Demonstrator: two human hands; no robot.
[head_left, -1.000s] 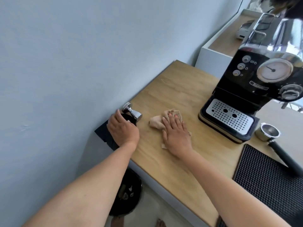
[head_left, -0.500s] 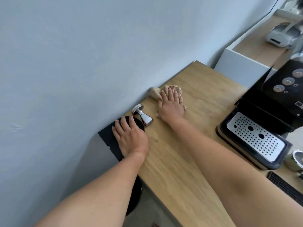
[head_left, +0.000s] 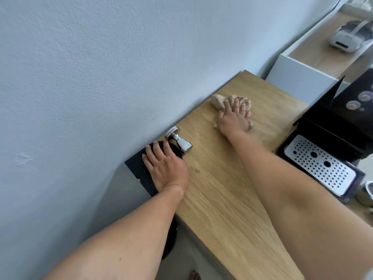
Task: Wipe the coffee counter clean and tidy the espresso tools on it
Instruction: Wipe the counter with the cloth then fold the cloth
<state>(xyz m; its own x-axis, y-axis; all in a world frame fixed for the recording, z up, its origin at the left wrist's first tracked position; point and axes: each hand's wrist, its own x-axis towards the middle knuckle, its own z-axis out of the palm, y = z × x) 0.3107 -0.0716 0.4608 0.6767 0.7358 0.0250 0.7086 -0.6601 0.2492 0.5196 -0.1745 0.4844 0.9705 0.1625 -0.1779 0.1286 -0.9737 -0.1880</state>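
Wooden counter: right hand slid cloth farther along the wall.

Counter is light oak with a fine straight grain. Cloth is beige-tan, tamper shiny chrome, mat at the wall-side corner plain black. Espresso machine is black, with a silver drip grille dotted with dark holes.

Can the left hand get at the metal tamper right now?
Probably yes: the left hand lies flat on the black mat, with the tamper lying just past its fingertips and nothing between them.
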